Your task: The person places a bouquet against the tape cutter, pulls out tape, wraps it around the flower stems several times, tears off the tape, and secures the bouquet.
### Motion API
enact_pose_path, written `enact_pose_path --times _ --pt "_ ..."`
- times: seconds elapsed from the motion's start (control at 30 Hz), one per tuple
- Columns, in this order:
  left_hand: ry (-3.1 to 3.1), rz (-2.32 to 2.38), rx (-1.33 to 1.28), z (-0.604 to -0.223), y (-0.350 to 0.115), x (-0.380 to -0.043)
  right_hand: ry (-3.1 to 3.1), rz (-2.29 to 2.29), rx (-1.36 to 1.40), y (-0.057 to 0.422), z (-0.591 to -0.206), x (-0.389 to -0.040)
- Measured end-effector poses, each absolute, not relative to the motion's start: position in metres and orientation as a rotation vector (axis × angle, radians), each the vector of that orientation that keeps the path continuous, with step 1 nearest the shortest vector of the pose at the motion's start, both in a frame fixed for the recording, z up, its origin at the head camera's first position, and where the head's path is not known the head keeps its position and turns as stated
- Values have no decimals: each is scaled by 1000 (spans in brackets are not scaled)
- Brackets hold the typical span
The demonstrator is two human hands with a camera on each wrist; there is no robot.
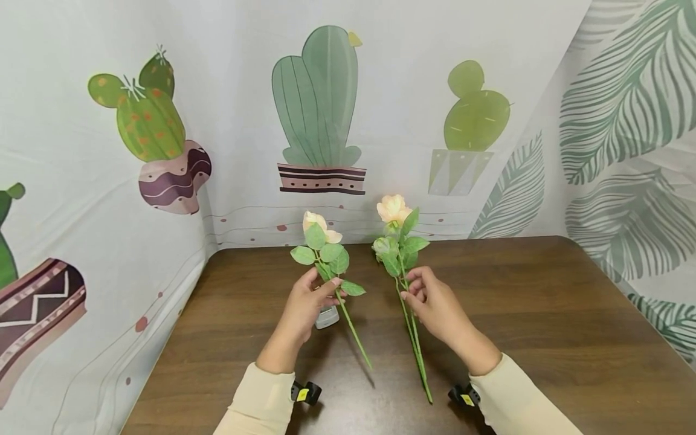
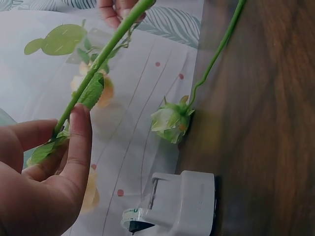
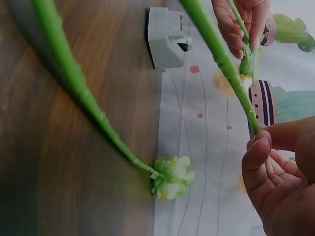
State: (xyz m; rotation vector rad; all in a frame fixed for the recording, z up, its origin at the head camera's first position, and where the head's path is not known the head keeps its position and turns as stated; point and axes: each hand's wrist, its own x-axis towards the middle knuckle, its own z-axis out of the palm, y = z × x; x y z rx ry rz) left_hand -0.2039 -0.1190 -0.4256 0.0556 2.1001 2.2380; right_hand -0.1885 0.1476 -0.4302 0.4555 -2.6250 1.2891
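Note:
My left hand pinches the green stem of an artificial rose with a pale peach bloom, just below its leaves. To the right, my right hand holds a second peach rose by its stem between thumb and fingertips. Both held roses tilt with their blooms away from me. A third flower, with a whitish-green bloom, lies on the table, its stem running close beside the second rose's in the head view. Part of its bloom is behind leaves there.
A small white tape dispenser stands on the brown wooden table, partly hidden behind my left hand in the head view. Behind the table hangs a white cloth printed with cacti and leaves.

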Motion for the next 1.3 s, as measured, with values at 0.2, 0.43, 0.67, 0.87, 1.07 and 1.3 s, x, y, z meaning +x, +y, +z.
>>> enact_pose_path --times 0.2,0.43,0.67,0.87,1.07,1.3 --pt "2109 2217 87 -428 -112 -202 -2551 1257 542 142 -429 -184" --pt "2078 2197 137 -432 -105 -200 -2480 1285 628 137 -429 -179" --pt "2074 2180 168 -431 -100 -197 -2470 1328 645 132 -431 -177" --pt "2070 2189 159 -431 -92 -191 -2470 1394 658 128 -433 -175" --pt "2046 2183 178 -431 -89 -190 -2432 1464 693 123 -434 -172" --pt "2017 2183 210 -433 -88 -189 -2393 1485 741 117 -440 -170"
